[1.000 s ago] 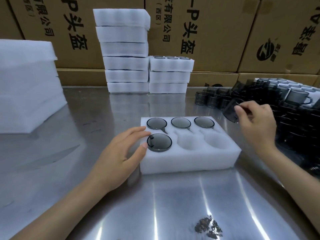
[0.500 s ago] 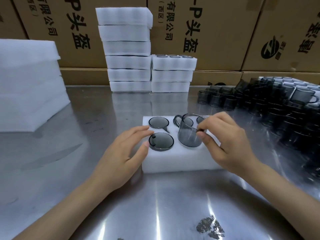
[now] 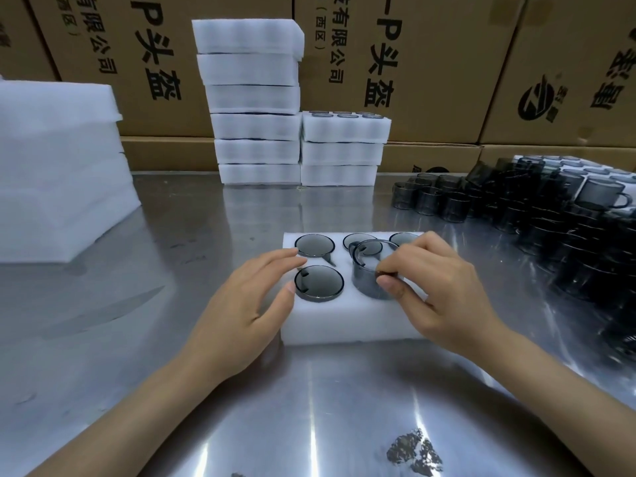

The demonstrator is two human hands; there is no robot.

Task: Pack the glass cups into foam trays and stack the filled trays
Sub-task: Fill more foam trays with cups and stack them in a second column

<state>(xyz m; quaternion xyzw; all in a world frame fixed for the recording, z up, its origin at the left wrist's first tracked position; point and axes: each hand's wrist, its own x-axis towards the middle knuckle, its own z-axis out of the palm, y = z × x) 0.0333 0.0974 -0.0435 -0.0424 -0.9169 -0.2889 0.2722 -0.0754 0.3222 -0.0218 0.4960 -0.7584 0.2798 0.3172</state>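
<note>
Cup in hand: your right hand (image 3: 444, 287) pinches a smoky glass cup (image 3: 373, 270) at its near rim, thumb outside on the wall, fingers over the lip; the cup sits partly down in the front-middle pocket of the foam tray (image 3: 344, 325), most of its body above the foam.
Left hand: your left hand (image 3: 247, 304) lies flat with relaxed fingers on the tray's left end, grasping nothing, fingertips just beside the seated front-left cup (image 3: 319, 282).
Tray fill: three back-row cups (image 3: 315, 245) are down flush, plus the front-left one; the front-right pocket is hidden behind your right hand (probably empty, but you cannot confirm it here).
How the cup handles: thin, rigid, smooth glass, likely light and slippery, and it will chip if knocked against a neighbour's rim.
Where to hold: keep the rim pinch, or press evenly on top once it is started; the cup's handle must line up with the slot cut in the foam.
How the tray handles: soft, very light foam that yields and slides on the steel table (image 3: 172, 373), so your left hand's steadying weight matters.
Supply: loose cups (image 3: 550, 215) crowd the table to your right.
Stacks: filled trays (image 3: 344, 146) stand at the back beside a taller stack (image 3: 251, 98).
</note>
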